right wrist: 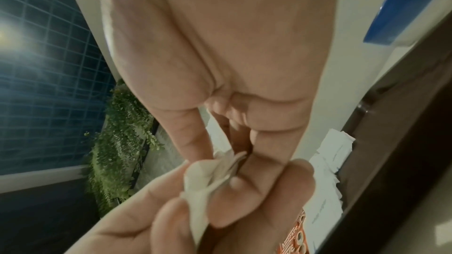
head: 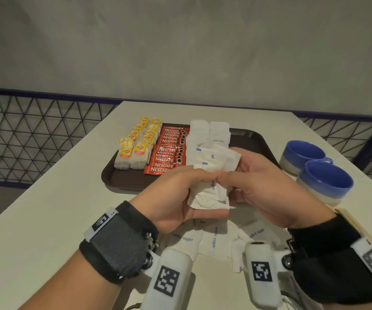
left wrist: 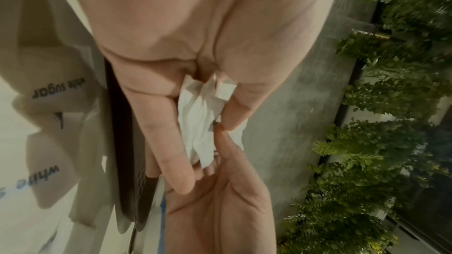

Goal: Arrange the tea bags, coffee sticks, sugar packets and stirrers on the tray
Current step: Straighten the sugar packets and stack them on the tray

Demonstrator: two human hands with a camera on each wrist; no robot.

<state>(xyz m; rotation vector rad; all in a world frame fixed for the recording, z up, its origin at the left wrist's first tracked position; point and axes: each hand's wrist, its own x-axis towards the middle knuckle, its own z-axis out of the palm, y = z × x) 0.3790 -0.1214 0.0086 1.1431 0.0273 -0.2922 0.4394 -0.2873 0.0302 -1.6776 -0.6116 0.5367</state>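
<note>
2 hands (head: 176, 193) (head: 267, 186) grip sugar packets (head: 212, 191) before filled tray (head: 122, 180).

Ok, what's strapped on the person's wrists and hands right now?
Both hands are bare. The left hand has a wide black wrist band with a white tag bearing a black square code. The right hand has a similar black band and coded white tag. A white rounded camera pod with a printed code sits under each wrist.
</note>
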